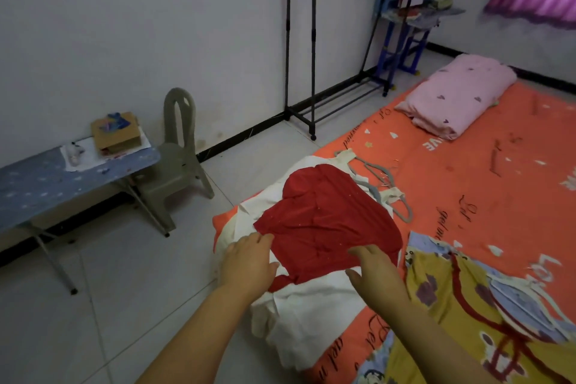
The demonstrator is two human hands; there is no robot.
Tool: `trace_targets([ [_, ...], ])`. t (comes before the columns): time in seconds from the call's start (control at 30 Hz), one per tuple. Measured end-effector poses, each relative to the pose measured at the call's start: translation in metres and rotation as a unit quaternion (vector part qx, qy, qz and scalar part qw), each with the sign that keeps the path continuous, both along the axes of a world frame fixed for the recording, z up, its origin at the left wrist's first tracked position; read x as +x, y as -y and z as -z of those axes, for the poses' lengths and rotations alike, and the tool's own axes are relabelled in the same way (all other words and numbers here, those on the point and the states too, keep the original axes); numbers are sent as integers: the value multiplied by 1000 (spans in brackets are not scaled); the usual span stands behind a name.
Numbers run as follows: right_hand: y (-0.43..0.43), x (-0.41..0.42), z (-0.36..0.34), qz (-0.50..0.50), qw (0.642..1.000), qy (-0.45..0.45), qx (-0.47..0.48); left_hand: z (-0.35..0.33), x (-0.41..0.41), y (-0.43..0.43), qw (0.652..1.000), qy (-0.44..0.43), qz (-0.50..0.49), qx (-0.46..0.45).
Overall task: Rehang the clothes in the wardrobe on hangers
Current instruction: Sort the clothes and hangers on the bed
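My left hand (pixel 249 262) and right hand (pixel 375 270) lie flat, fingers straight, on soft, creased red cloth (pixel 324 224) atop white fabric (pixel 311 309).

A low bed in an orange sheet (pixel 467 184) sits on the tiled floor (pixel 124 290). On the sheet lie a rolled pink blanket (pixel 458 93) at the far end, a heap of white cloth (pixel 314 305) at the near corner, a few hangers (pixel 383 187) just beside the heap, and a yellow patterned cloth (pixel 442 299). The floor also carries a black clothes rack (pixel 313 72), a grey plastic chair (pixel 177 159) and a blue folding table (pixel 37 184), where a cardboard box (pixel 115 131) rests.
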State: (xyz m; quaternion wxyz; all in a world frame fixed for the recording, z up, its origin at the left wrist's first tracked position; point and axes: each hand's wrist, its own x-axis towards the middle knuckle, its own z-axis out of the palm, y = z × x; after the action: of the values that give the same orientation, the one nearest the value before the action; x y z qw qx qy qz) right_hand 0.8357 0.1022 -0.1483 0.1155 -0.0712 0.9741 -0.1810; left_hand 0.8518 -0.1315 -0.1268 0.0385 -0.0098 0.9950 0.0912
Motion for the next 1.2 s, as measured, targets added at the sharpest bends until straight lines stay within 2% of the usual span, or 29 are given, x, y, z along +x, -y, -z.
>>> trace_targets([
  [0.17, 21, -41, 8, 82, 997, 11, 7, 7, -78, 21, 996, 11, 90, 12],
  [0.37, 67, -75, 15, 201, 979, 27, 23, 15, -168, 54, 974, 11, 225, 12],
  [0.6, 93, -91, 24, 286, 958, 34, 13, 23, -242, 57, 950, 21, 310, 24],
  [0.87, 61, -135, 49, 333, 941, 55, 21, 43, -302, 14, 934, 49, 353, 8],
  [1.2, -17, -270, 131, 317, 945, 81, -19, 119, -392, -66, 933, 118, 340, -4],
])
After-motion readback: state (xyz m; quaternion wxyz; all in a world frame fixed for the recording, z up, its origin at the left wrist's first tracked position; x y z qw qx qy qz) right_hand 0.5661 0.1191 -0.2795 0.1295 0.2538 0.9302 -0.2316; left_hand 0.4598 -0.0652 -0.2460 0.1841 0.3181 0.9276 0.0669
